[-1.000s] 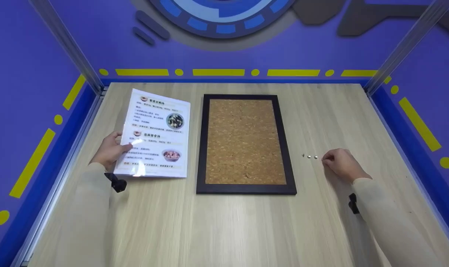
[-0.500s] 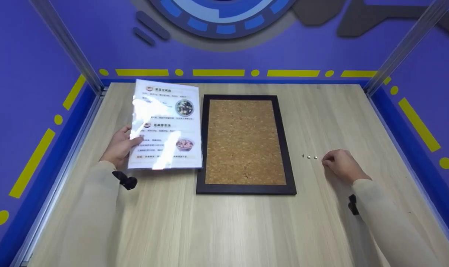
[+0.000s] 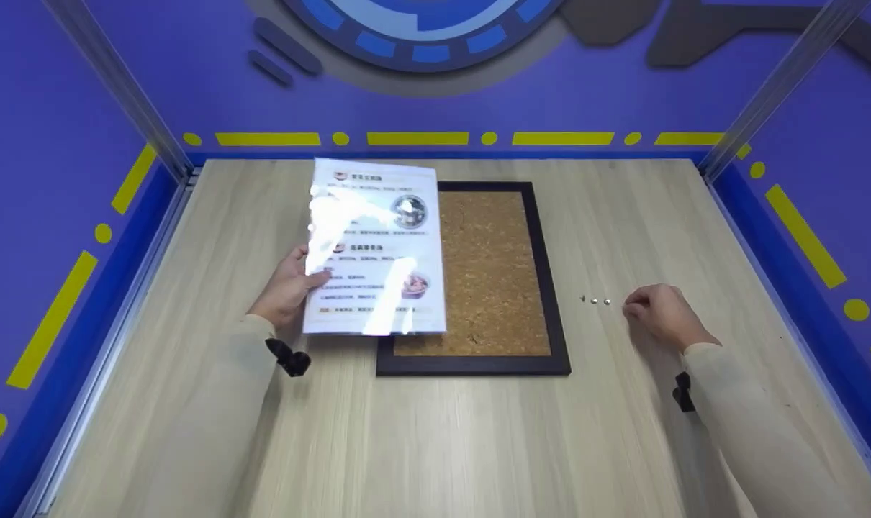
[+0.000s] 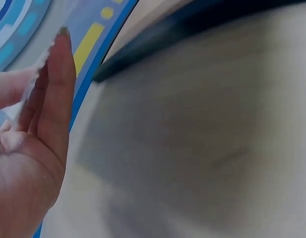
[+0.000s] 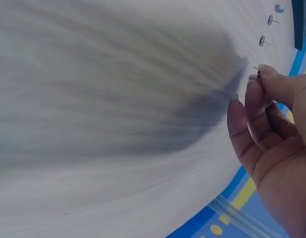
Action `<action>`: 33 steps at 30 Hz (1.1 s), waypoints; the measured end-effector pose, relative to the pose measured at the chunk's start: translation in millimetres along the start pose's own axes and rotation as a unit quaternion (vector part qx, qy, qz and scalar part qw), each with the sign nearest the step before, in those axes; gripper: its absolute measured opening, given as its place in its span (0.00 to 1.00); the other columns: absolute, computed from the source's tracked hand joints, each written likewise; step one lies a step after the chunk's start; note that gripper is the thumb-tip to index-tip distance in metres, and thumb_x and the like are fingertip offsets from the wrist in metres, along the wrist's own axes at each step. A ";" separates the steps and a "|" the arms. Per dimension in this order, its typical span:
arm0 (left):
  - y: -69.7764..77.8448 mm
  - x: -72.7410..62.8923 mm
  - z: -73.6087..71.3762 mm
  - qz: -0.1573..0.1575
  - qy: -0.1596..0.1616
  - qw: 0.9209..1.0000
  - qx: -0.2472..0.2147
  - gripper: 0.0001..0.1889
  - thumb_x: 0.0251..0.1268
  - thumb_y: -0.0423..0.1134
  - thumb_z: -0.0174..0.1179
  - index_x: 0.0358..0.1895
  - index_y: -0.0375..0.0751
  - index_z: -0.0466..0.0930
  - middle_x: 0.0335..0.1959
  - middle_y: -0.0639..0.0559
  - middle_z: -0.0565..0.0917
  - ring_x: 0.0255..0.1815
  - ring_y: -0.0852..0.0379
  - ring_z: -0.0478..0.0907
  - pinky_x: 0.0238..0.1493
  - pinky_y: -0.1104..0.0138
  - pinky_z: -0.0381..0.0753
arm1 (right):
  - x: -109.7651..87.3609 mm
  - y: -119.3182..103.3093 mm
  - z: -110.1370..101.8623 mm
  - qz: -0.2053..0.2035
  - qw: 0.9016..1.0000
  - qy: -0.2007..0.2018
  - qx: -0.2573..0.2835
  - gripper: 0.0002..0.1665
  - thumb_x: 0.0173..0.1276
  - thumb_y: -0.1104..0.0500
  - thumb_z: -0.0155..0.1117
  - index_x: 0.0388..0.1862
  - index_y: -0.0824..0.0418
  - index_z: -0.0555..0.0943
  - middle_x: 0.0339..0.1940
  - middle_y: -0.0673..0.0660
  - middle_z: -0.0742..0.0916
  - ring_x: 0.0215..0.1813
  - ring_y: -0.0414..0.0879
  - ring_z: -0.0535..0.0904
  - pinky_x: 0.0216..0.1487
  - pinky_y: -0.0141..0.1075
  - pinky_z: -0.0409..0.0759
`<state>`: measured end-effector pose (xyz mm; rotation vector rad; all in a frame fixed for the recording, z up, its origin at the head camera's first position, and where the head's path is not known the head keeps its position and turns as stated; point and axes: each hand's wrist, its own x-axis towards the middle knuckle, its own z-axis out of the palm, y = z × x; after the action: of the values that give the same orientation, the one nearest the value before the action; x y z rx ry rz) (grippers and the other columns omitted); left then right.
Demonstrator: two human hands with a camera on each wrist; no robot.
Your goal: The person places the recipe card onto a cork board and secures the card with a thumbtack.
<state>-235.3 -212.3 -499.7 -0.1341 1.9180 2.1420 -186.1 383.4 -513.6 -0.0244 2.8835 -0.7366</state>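
My left hand point(image 3: 286, 291) pinches the left edge of a glossy printed recipe sheet point(image 3: 378, 288), thumb in front and fingers behind. The sheet is raised and overlaps the left part of a cork board point(image 3: 493, 273) with a dark frame; glare hides some of its print. In the left wrist view the sheet shows edge-on between thumb and fingers. My right hand point(image 3: 662, 313), right of the board, pinches a thumbtack point(image 5: 258, 74) between thumb and fingertip, its pin showing in the right wrist view. Several more thumbtacks point(image 5: 262, 41) lie in a row between this hand and the board.
Everything lies on a pale wooden table point(image 3: 435, 446). A purple-blue back wall point(image 3: 435, 108) with yellow markings closes off the far side, with matching panels left and right. Metal posts point(image 3: 788, 86) stand at the back corners.
My left hand has carried the sheet up and to the right, from beside the board to over its left part. The right hand stays in place.
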 end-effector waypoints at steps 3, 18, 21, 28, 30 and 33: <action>-5.0 3.0 20.4 0.001 -0.010 1.000 0.004 0.21 0.71 0.21 0.51 0.62 0.35 0.58 0.55 0.38 0.81 0.46 0.52 0.84 0.47 0.64 0.82 | -1.6 0.6 -1.0 0.000 1.000 0.004 0.002 0.08 0.70 0.68 0.62 0.42 0.71 0.85 0.41 0.66 0.87 0.41 0.54 0.81 0.40 0.46 0.79; -29.2 13.1 112.7 -0.026 -0.007 0.998 0.047 0.25 0.69 0.22 0.53 0.66 0.38 0.61 0.54 0.38 0.80 0.48 0.45 0.83 0.48 0.59 0.82 | -4.3 0.8 2.6 0.031 0.999 0.002 0.021 0.09 0.72 0.66 0.61 0.45 0.70 0.85 0.43 0.65 0.86 0.42 0.53 0.80 0.42 0.46 0.78; -36.3 13.4 125.3 -0.030 -0.010 0.998 0.053 0.25 0.69 0.22 0.53 0.65 0.39 0.61 0.51 0.38 0.82 0.45 0.45 0.84 0.45 0.59 0.83 | -4.5 1.9 3.7 0.026 0.999 0.005 0.021 0.09 0.72 0.66 0.61 0.44 0.70 0.85 0.43 0.65 0.86 0.42 0.53 0.80 0.42 0.46 0.78; -47.2 13.5 143.8 -0.021 -0.002 0.996 0.083 0.26 0.66 0.21 0.55 0.65 0.37 0.61 0.49 0.40 0.81 0.44 0.48 0.83 0.44 0.62 0.82 | -6.7 2.3 6.1 0.018 0.999 0.010 0.026 0.09 0.72 0.66 0.61 0.44 0.69 0.85 0.43 0.65 0.86 0.43 0.54 0.80 0.43 0.47 0.78; -47.3 13.6 146.7 -0.016 -0.004 0.995 0.095 0.27 0.65 0.21 0.54 0.65 0.37 0.60 0.49 0.39 0.80 0.43 0.48 0.83 0.43 0.62 0.82 | -6.6 2.0 6.1 0.016 0.999 0.013 0.028 0.08 0.72 0.66 0.61 0.44 0.69 0.85 0.43 0.64 0.86 0.43 0.54 0.80 0.43 0.46 0.78; -46.4 14.5 150.0 -0.014 -0.011 0.995 0.103 0.27 0.65 0.20 0.54 0.66 0.37 0.60 0.49 0.39 0.79 0.44 0.47 0.83 0.43 0.61 0.83 | -6.1 2.4 5.9 0.008 0.999 0.020 0.030 0.08 0.72 0.66 0.61 0.43 0.69 0.85 0.42 0.64 0.86 0.43 0.54 0.80 0.41 0.45 0.78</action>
<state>-221.7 -58.1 -529.5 -0.0968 2.0961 1.9054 -179.0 383.1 -518.9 0.0221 2.8936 -0.8288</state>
